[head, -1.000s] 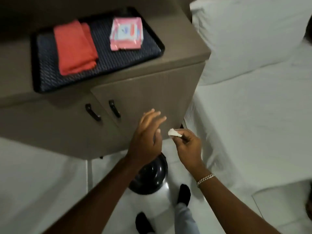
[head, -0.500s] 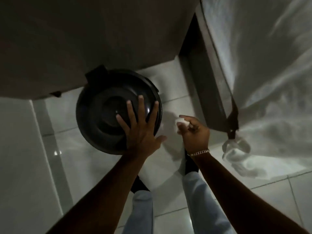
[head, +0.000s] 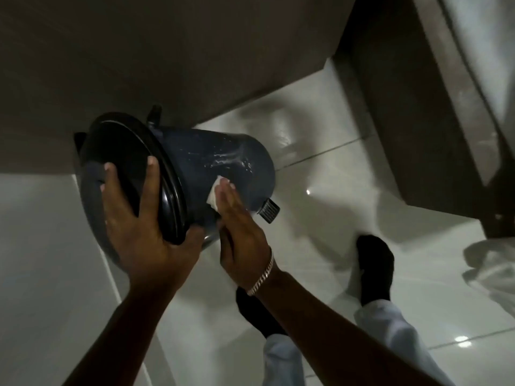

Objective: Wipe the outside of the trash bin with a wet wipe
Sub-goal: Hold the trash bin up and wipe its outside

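The dark trash bin (head: pixel 223 160) is tipped toward me on the white tiled floor, its black lid (head: pixel 131 162) facing up and left. My left hand (head: pixel 142 218) grips the lid and rim, fingers spread over the top, thumb under the edge. A small white wet wipe (head: pixel 214 195) is pressed flat against the bin's side wall under my right hand (head: pixel 237 232). Wet streaks shine on the bin's wall above the wipe. A black foot pedal (head: pixel 269 210) sticks out at the bin's base.
A brown cabinet (head: pixel 167 51) stands right behind the bin. A dark bed frame (head: pixel 404 107) and white bedding (head: pixel 487 51) lie to the right. My feet in black socks (head: pixel 374 263) stand on the glossy floor below the bin.
The bin went from upright to tipped toward me. My left hand shifted from resting on the lid to gripping its rim. My right hand brought the wipe onto the bin's side.
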